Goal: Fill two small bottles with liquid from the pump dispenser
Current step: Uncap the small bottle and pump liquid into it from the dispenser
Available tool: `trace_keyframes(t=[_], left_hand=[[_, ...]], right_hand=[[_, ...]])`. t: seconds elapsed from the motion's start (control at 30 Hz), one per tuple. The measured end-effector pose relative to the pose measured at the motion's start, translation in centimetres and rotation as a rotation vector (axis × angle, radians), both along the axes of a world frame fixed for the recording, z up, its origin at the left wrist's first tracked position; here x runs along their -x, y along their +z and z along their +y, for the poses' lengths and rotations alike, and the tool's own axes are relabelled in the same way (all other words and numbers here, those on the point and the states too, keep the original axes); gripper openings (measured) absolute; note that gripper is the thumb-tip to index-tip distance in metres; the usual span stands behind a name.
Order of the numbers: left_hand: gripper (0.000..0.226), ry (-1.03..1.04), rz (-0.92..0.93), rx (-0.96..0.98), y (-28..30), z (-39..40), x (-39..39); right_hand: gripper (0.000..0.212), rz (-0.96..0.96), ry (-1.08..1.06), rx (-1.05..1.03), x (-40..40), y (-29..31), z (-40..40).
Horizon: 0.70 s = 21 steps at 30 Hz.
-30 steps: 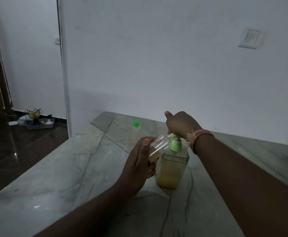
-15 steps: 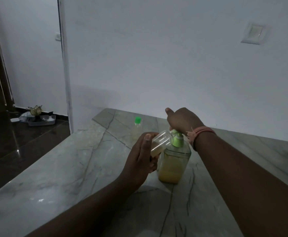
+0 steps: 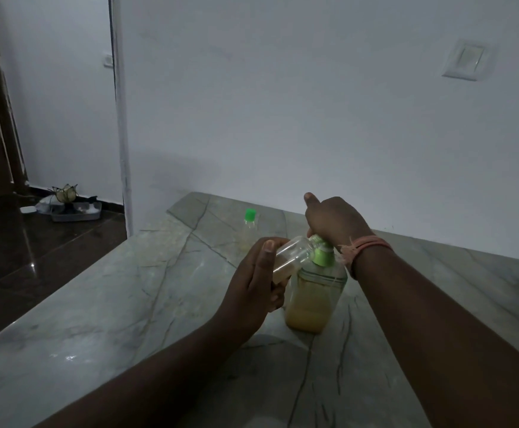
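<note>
Two hands work mid-slab on the veined grey marble counter [image 3: 103,307], broad bare stone around them: left hand [image 3: 252,288] grasps a tilted clear plastic bottle [image 3: 289,257] against the squarish amber-filled green-topped pump dispenser [image 3: 313,291]; right hand [image 3: 333,220] is clenched atop its pump. A green-capped small bottle [image 3: 247,231] stands behind, apart.

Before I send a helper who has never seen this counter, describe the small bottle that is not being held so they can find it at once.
On the grey marble counter, look past the pump dispenser toward the white wall. There the small clear bottle stands upright and alone. Unlike the uncapped bottle tilted in the left hand at the pump, it wears a bright green cap.
</note>
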<state>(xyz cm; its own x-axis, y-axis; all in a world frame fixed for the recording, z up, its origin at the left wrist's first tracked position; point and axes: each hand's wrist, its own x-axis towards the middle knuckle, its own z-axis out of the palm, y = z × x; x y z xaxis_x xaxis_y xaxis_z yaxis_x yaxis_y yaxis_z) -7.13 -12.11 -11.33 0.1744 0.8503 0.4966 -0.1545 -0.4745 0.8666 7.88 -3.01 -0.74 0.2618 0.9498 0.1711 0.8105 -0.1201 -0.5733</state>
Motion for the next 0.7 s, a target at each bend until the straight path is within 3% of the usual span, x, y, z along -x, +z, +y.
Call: trace_keyframes(t=[0.23, 0.7], left_hand=[[0.039, 0.004, 0.008, 0.003, -0.1, 0.1, 0.1], [0.036, 0.001, 0.010, -0.009, -0.2, 0.3, 0.2]], right_hand=[[0.050, -0.023, 0.072, 0.127, 0.7, 0.9, -1.2], [0.051, -0.052, 0.088, 0.125, 1.0, 1.1, -1.1]])
